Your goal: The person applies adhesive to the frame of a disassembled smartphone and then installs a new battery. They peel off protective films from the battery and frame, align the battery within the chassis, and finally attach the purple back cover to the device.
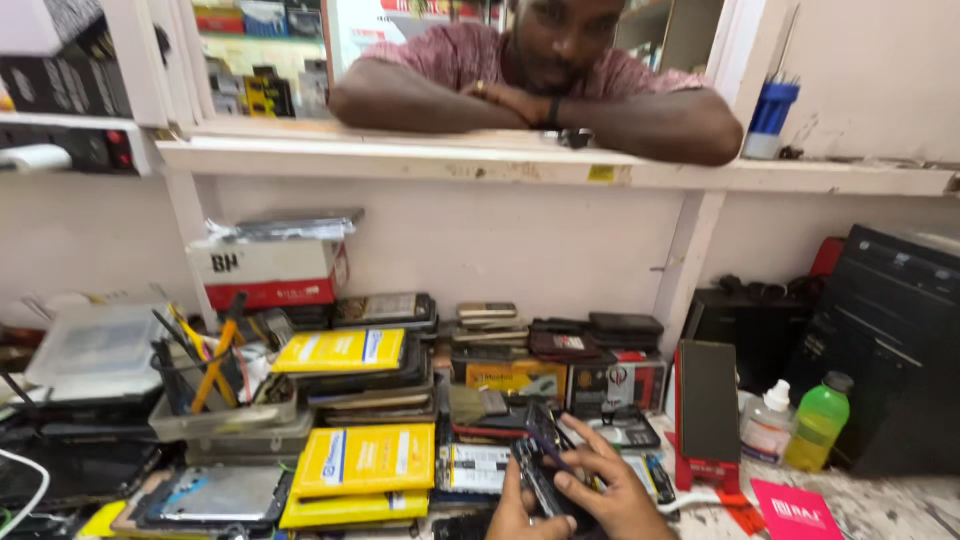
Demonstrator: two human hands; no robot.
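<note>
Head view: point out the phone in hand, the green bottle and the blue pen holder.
dark phone (540, 485), head view, on its upper edge between both hands.
green bottle (818, 425), head view, mid body.
blue pen holder (772, 110), head view, on the blue cup wall.

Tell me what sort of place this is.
Probably a small phone repair shop: stacked phones on a cluttered bench, a tray of hand tools, and both hands holding a dark phone below a service counter.

2 hands (575, 490) on 1 dark phone (540, 480). 3 yellow boxes (365, 460), 2 bottles: 1 green (818, 422), 1 clear (768, 425). 1 person (540, 70) at counter, 1 red-white box (270, 272).
</note>
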